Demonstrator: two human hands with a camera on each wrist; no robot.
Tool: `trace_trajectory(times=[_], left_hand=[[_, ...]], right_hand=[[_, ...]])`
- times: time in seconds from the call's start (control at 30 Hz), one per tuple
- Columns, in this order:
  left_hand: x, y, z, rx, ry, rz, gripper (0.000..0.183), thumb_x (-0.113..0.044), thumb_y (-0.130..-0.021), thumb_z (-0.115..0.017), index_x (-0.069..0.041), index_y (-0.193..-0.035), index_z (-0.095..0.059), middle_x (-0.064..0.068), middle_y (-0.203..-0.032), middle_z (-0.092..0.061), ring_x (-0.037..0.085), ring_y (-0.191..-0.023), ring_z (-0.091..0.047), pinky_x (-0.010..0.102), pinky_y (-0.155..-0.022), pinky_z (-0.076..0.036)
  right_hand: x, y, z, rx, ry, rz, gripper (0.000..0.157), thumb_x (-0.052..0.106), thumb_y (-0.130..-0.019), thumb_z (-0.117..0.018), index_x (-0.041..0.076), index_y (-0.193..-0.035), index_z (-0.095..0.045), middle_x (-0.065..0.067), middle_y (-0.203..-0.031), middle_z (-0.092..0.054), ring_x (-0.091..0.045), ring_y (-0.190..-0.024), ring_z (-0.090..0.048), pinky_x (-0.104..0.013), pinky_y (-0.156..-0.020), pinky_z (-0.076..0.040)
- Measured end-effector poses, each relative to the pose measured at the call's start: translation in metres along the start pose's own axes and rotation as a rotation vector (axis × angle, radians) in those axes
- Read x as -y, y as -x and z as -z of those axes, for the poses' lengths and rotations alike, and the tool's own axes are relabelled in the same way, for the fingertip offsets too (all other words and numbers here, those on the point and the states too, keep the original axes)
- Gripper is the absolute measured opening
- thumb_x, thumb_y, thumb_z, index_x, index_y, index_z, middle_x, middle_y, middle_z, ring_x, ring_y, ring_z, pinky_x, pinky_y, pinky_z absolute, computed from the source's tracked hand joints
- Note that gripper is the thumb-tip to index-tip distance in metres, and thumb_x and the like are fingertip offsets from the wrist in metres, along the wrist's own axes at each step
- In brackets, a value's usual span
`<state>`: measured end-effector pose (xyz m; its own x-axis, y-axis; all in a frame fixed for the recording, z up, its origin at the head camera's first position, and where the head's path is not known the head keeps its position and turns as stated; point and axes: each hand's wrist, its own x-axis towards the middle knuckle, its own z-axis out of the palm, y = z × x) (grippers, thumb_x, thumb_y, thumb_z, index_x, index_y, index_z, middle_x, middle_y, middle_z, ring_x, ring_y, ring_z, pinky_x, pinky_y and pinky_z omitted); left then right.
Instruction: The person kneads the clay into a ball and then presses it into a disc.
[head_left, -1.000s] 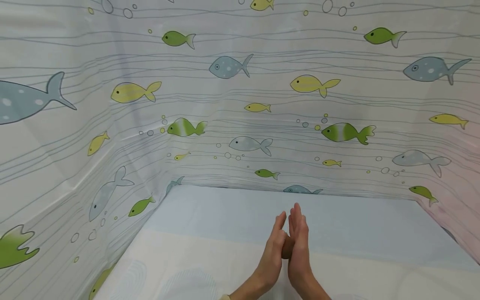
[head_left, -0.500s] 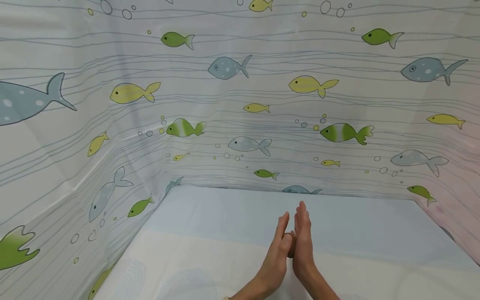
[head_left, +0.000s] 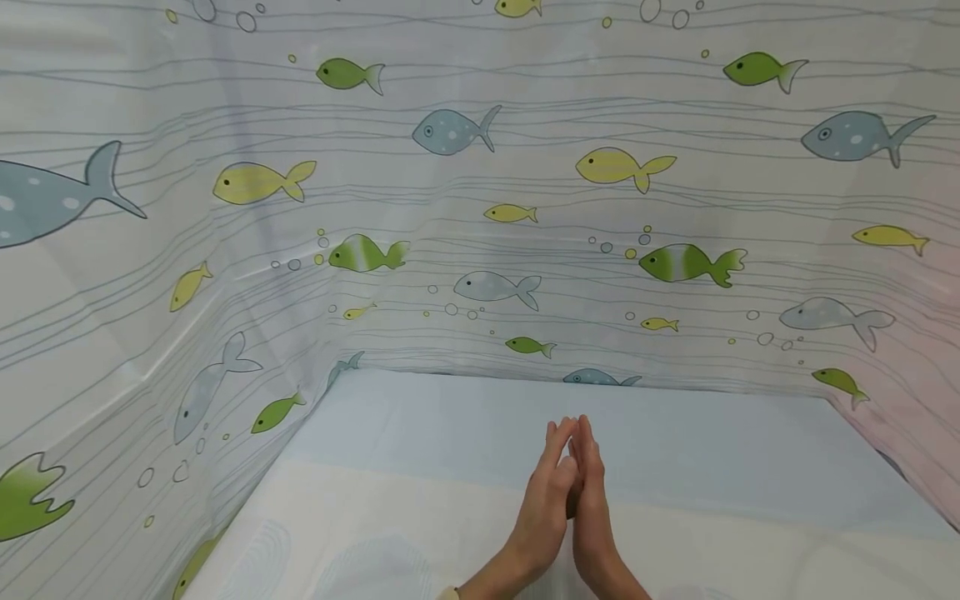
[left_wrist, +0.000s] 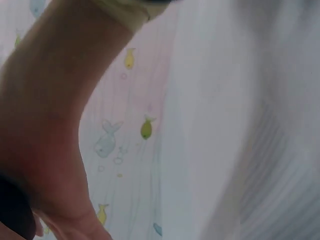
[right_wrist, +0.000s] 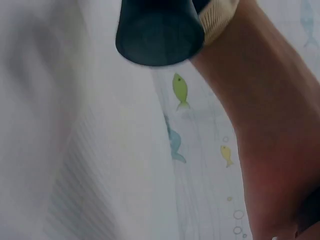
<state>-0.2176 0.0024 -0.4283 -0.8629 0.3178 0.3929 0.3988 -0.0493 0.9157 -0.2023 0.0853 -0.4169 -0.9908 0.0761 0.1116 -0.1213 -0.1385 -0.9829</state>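
Both hands are raised over the bed-like surface in the head view, palms facing, with a small brown lump (head_left: 573, 502) between them. Only a dark sliver of the lump shows; the palms cover the rest. My left hand (head_left: 546, 500) has its fingers extended upward, its thumb side facing the camera. Opposite it, my right hand (head_left: 590, 500) is flat against the lump with straight fingers. The fingertips of the two hands come together at the top. In the wrist views the left hand (left_wrist: 55, 185) and right hand (right_wrist: 272, 195) show mainly wrist and palm heel.
A pale blue and white sheet (head_left: 420, 467) covers the flat surface under the hands. Fish-printed curtains (head_left: 420, 217) hang along its back and both sides. A dark round-ended object (right_wrist: 160, 42) sits beside the forearm in the right wrist view.
Both hands have shifted slightly left. The right hand has slid back and down against the left, the fingertips have drawn together, and less of the brown lump shows.
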Motion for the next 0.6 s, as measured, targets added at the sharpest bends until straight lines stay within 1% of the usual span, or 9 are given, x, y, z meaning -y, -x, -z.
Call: trace_trajectory(times=[0.07,0.17,0.2,0.27,0.37,0.47,0.53,0.6], left_hand=[[0.000,-0.003,0.002,-0.034,0.006,-0.008,0.048,-0.027,-0.107,-0.027,-0.023,-0.154,-0.034,-0.005,-0.160,-0.030,0.022,-0.152,-0.006,0.061,-0.118,-0.008],[0.001,-0.007,0.007,-0.064,0.021,0.008,0.049,-0.029,-0.107,-0.027,-0.022,-0.154,-0.035,-0.005,-0.160,-0.029,0.017,-0.152,-0.006,0.054,-0.120,-0.006],[0.002,-0.009,0.009,-0.072,0.026,0.012,0.049,-0.030,-0.107,-0.027,-0.021,-0.154,-0.035,-0.005,-0.160,-0.029,0.016,-0.152,-0.006,0.053,-0.120,-0.005],[0.002,-0.012,0.013,-0.079,0.037,0.013,0.051,-0.031,-0.106,-0.026,-0.019,-0.155,-0.033,-0.003,-0.161,-0.027,0.017,-0.152,-0.005,0.055,-0.120,-0.003],[0.003,-0.016,0.018,-0.087,0.067,0.017,0.054,-0.034,-0.106,-0.025,-0.016,-0.156,-0.031,0.001,-0.163,-0.023,0.022,-0.153,-0.003,0.061,-0.118,-0.001],[0.005,-0.019,0.022,-0.085,0.103,0.035,0.056,-0.037,-0.105,-0.023,-0.016,-0.157,-0.029,0.002,-0.164,-0.019,0.026,-0.153,-0.001,0.064,-0.116,0.002],[0.007,-0.018,0.022,-0.075,0.119,0.050,0.056,-0.039,-0.105,-0.022,-0.018,-0.157,-0.028,0.000,-0.165,-0.018,0.025,-0.153,0.001,0.065,-0.116,0.003],[0.008,-0.015,0.020,-0.054,0.120,0.051,0.056,-0.039,-0.105,-0.021,-0.020,-0.157,-0.027,-0.001,-0.165,-0.017,0.025,-0.153,0.001,0.064,-0.116,0.003]], right_hand=[[0.002,0.004,-0.004,0.046,-0.023,0.011,0.061,0.054,-0.105,-0.011,0.030,-0.160,-0.003,-0.002,-0.167,-0.004,-0.026,-0.153,-0.001,-0.059,-0.118,-0.005],[0.005,0.010,-0.008,0.106,-0.073,0.001,0.062,0.055,-0.104,-0.006,0.030,-0.160,0.002,-0.002,-0.167,-0.002,-0.026,-0.153,0.001,-0.060,-0.117,-0.006],[0.006,0.011,-0.009,0.123,-0.087,-0.001,0.063,0.055,-0.104,-0.005,0.029,-0.160,0.005,-0.004,-0.167,-0.001,-0.028,-0.153,0.001,-0.062,-0.117,-0.007],[0.007,0.015,-0.011,0.155,-0.112,-0.001,0.063,0.054,-0.104,-0.005,0.027,-0.159,0.008,-0.007,-0.166,0.002,-0.030,-0.152,0.002,-0.065,-0.116,-0.006],[0.007,0.020,-0.012,0.197,-0.148,0.013,0.062,0.050,-0.105,-0.003,0.024,-0.159,0.012,-0.011,-0.166,0.007,-0.036,-0.151,0.004,-0.069,-0.114,-0.005],[0.008,0.025,-0.013,0.231,-0.167,0.024,0.062,0.049,-0.105,-0.003,0.023,-0.158,0.014,-0.013,-0.165,0.014,-0.041,-0.150,0.007,-0.071,-0.112,-0.002],[0.010,0.026,-0.013,0.237,-0.167,0.026,0.062,0.049,-0.105,-0.003,0.022,-0.158,0.014,-0.012,-0.165,0.015,-0.042,-0.150,0.008,-0.070,-0.113,-0.003],[0.012,0.025,-0.013,0.224,-0.163,0.022,0.063,0.051,-0.105,-0.004,0.022,-0.159,0.013,-0.010,-0.165,0.014,-0.040,-0.150,0.008,-0.068,-0.114,-0.004]])
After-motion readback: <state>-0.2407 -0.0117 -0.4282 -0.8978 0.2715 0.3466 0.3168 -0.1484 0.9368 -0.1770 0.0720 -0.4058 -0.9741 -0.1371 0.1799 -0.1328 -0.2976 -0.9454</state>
